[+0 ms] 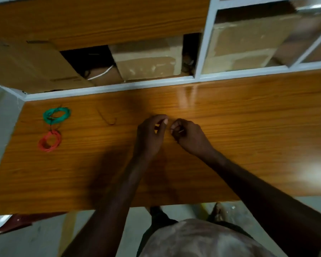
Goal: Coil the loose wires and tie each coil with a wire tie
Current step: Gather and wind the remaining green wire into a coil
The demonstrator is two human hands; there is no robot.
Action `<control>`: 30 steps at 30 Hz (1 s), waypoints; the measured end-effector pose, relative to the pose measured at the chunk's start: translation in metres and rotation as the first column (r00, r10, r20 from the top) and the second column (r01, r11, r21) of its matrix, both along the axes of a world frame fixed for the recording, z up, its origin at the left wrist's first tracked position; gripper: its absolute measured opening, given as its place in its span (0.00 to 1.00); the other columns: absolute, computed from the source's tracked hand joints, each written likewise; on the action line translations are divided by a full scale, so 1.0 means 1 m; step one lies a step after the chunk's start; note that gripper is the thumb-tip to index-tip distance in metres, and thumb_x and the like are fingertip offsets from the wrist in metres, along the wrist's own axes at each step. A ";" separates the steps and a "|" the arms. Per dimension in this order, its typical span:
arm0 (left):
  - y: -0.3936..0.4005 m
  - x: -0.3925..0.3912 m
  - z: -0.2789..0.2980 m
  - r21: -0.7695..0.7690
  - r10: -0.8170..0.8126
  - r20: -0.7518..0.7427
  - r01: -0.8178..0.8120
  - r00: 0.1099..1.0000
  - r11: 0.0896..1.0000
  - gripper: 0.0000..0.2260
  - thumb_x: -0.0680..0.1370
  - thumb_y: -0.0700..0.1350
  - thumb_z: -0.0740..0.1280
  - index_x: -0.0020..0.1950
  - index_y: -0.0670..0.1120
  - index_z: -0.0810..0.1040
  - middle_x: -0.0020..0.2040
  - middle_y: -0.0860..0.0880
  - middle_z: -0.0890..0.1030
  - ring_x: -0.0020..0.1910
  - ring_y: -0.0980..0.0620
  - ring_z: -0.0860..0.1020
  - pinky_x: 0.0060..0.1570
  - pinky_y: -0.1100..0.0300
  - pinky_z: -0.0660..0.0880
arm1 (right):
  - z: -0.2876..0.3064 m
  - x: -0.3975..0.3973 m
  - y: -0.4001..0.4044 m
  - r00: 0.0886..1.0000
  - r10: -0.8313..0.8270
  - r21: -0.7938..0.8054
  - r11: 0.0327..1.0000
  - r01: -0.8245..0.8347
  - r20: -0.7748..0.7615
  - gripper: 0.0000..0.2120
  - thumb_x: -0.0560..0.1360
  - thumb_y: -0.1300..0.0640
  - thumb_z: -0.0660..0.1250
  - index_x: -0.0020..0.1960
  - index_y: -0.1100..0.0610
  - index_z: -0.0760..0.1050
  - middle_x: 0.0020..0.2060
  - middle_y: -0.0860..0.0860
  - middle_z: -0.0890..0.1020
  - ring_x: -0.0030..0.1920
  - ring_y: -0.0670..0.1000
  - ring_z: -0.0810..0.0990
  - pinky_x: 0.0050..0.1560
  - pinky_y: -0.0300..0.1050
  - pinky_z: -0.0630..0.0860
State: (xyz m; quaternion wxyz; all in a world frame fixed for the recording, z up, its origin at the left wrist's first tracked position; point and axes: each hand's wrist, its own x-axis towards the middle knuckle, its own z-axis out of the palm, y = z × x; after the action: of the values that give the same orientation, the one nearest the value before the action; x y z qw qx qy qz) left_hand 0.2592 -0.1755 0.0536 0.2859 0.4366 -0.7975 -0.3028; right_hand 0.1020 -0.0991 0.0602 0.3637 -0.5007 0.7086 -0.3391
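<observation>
Green coil [56,114] and red coil [49,141] lie far left on the surface [248,127]. Left hand [150,134] and right hand [188,135] pinch a thin wire tie [176,129] mid-surface; I judge tying in hand, next needing a twist.

Glossy wooden table [248,112] fronts white-framed shelves [202,52] holding cardboard boxes [148,58].

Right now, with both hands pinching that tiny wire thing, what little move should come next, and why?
Probably pull the thin wire straight between the left hand and right hand, then start looping it. The green coil and red coil already lie coiled at the table's left end, so this piece seems the next to coil. It is too small and blurred to be sure.
</observation>
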 end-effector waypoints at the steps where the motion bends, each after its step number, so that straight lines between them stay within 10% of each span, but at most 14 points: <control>1: 0.016 -0.026 0.000 0.009 -0.010 0.005 0.010 1.000 1.000 0.11 0.87 0.51 0.66 0.64 0.51 0.85 0.59 0.54 0.86 0.53 0.59 0.82 0.46 0.80 0.68 | 0.001 -0.026 0.018 1.000 -0.014 -0.004 1.000 0.014 0.002 0.05 0.82 0.61 0.67 0.53 0.53 0.80 0.45 0.47 0.85 0.40 0.41 0.82 0.36 0.28 0.70; 18: 0.249 -0.359 -0.005 0.226 -0.502 -0.111 0.514 0.858 0.828 0.08 0.85 0.45 0.69 0.62 0.51 0.86 0.58 0.59 0.86 0.56 0.65 0.81 0.47 0.76 0.70 | -0.005 -0.338 0.319 0.781 -0.620 -0.040 0.784 0.619 -0.074 0.05 0.80 0.56 0.74 0.52 0.47 0.79 0.43 0.44 0.86 0.42 0.42 0.86 0.44 0.48 0.82; 30: 0.313 -0.427 -0.029 0.269 -0.654 -0.037 0.638 0.755 0.721 0.07 0.82 0.41 0.72 0.58 0.49 0.87 0.52 0.55 0.87 0.52 0.63 0.82 0.45 0.75 0.71 | -0.056 -0.393 0.430 0.302 -0.952 0.031 0.301 0.953 -0.040 0.07 0.73 0.61 0.71 0.47 0.51 0.80 0.39 0.47 0.86 0.40 0.49 0.86 0.45 0.46 0.80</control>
State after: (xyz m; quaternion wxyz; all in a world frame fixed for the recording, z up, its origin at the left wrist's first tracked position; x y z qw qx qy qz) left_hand -0.1681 0.1372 0.0244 0.0769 0.1744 -0.8598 -0.4737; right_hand -0.2905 0.3307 0.0044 0.1004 0.0213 0.8780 -0.4676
